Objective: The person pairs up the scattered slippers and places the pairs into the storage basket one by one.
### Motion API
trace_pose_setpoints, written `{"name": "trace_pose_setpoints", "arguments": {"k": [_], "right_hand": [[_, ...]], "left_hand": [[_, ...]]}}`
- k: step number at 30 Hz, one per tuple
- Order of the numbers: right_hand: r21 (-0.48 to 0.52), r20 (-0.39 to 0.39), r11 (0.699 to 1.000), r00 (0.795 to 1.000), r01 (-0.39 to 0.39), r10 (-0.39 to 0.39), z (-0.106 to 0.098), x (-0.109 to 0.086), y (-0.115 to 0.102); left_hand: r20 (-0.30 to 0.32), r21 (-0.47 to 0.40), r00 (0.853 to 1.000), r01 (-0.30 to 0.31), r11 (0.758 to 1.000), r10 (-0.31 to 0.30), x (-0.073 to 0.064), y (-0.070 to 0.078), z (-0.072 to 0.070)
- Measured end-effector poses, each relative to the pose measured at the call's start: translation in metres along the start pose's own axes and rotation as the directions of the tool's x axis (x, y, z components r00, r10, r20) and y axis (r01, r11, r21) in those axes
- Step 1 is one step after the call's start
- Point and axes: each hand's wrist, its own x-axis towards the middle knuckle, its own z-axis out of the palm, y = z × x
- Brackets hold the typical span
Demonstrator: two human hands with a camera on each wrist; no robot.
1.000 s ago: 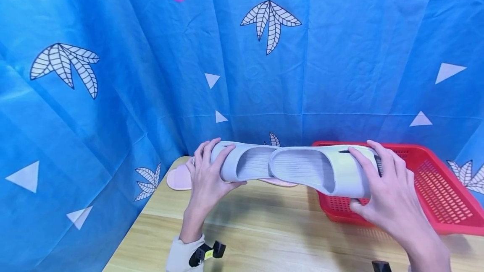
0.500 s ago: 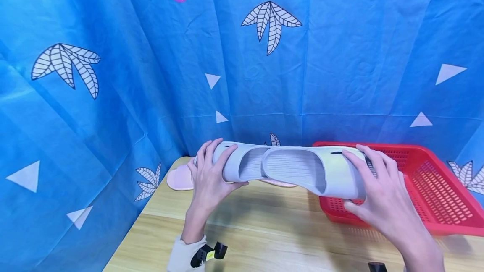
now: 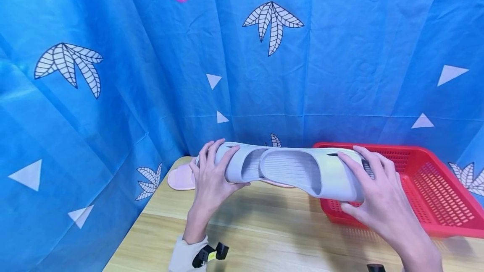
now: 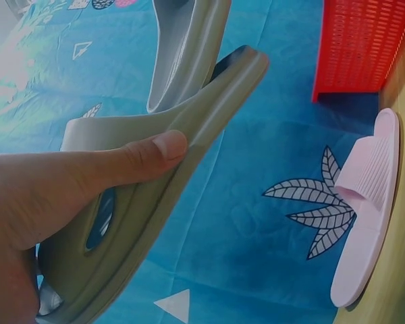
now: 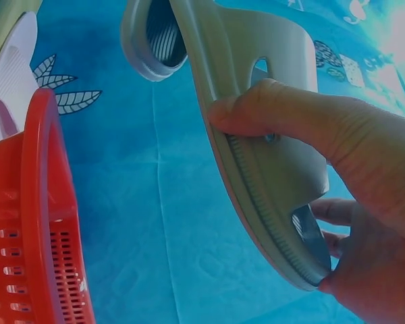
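Note:
Two grey slide slippers are held up above the table, heel towards heel, their heels overlapping in the head view. My left hand (image 3: 211,175) grips the left slipper (image 3: 235,163) round its strap and toe end; in the left wrist view the thumb presses along the side of that slipper (image 4: 142,202). My right hand (image 3: 382,192) grips the right slipper (image 3: 338,175) by its strap and toe, thumb underneath. From the right wrist, the sole edge of the right slipper (image 5: 256,202) shows, with fingertips at the toe opening.
A red plastic basket (image 3: 427,230) stands at the right of the wooden table (image 3: 264,230). A pink slipper (image 3: 181,177) lies behind my left hand; more pink shows behind the grey pair. A blue patterned curtain (image 3: 340,74) hangs behind the table.
My right hand and its slipper have moved left, so the two heels overlap more. My left hand has shifted only slightly right.

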Motion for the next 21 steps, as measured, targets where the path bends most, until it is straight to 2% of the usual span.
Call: {"name": "trace_pose_setpoints", "arguments": {"k": [8, 15, 21], "right_hand": [[0.036, -0.001, 0.999, 1.000, 0.011, -0.011, 0.0023, 0.0004, -0.0031], [0.023, -0.040, 0.998, 0.998, 0.059, -0.058, 0.0057, 0.0017, -0.0049], [0.042, -0.026, 0.996, 0.997, 0.076, -0.075, 0.0053, 0.0032, -0.0071]], "left_hand": [[-0.007, -0.011, 1.000, -0.012, 1.000, 0.012, -0.0011, 0.0025, 0.0017], [-0.007, 0.003, 1.000, -0.020, 1.000, 0.020, -0.0017, 0.0051, 0.0032], [-0.010, 0.000, 1.000, -0.022, 1.000, 0.022, -0.0014, 0.0053, 0.0039]]}}
